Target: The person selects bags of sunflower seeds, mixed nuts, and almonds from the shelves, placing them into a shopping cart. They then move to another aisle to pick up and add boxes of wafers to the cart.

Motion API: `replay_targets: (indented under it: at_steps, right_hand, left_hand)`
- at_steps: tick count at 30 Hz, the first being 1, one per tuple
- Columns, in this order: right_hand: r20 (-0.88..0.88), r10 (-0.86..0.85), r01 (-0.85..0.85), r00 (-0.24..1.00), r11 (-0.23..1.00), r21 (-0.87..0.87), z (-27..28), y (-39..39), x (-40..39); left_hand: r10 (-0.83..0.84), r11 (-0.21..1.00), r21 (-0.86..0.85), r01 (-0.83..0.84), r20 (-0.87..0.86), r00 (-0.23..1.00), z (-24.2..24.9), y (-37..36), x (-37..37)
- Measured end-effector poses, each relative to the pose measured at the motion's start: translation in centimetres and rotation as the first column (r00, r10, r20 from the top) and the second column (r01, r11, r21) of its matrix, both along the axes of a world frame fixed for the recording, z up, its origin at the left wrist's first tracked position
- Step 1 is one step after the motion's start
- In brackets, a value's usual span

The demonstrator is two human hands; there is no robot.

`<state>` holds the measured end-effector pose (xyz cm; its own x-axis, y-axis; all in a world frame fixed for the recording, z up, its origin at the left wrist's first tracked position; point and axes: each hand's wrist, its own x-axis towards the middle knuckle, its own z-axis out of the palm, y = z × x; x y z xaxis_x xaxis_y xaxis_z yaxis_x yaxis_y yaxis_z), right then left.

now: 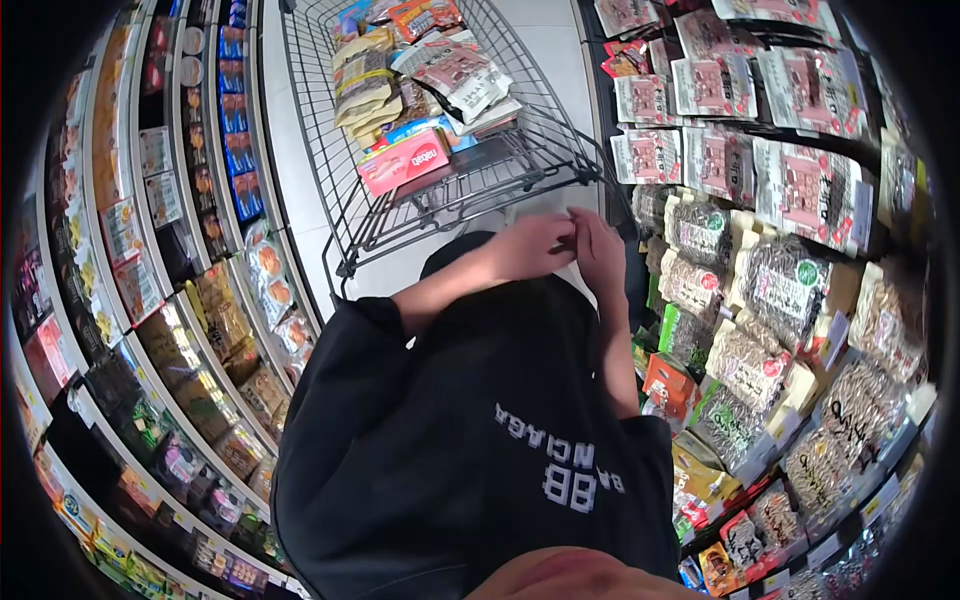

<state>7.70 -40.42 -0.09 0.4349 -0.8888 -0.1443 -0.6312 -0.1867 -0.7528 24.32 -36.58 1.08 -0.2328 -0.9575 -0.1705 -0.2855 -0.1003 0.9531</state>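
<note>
My left hand and my right hand meet in front of my dark shirt, at the near end of a shopping cart. The left fingers are curled, and their tips touch the right hand. On the right, the fingers are bent and pressed together. No object shows in either hand, though the palms are turned away. In the cart lie a pink "nabati" box, a white-and-pink pouch, several beige packs and an orange packet.
Shelves of packaged food run along my left. To my right, close by, stand racks of white-and-pink pouches and clear bags of dried goods. Pale floor tiles show around the cart.
</note>
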Motion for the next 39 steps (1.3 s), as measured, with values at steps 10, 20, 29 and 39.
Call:
replay_targets:
  at_steps: [10, 20, 29, 39]
  right_hand:
    - [-0.141, 0.054, -0.039, 0.988, 0.994, 0.104, 0.5, 2.1, -0.6]
    - [-0.094, -0.093, 0.11, 0.991, 0.974, 0.2, 0.5, 3.0, -1.1]
    - [-0.032, -0.17, 0.172, 0.985, 0.96, 0.22, 1.0, 2.1, -1.0]
    - [-0.03, -0.151, 0.152, 0.988, 0.987, 0.059, -0.1, 0.2, -1.9]
  left_hand:
    - [0.816, 0.53, 0.333, -0.78, 0.049, 0.576, -17.9, -5.0, 20.8]
    - [0.905, 0.296, 0.628, -0.72, 0.057, 0.422, -28.2, -7.4, 22.2]
    - [0.961, -0.063, 0.806, -0.589, -0.11, -0.253, -28.0, -5.4, 25.5]
    - [0.901, -0.205, 0.882, -0.424, 0.0, -0.434, -29.8, -9.1, 29.0]
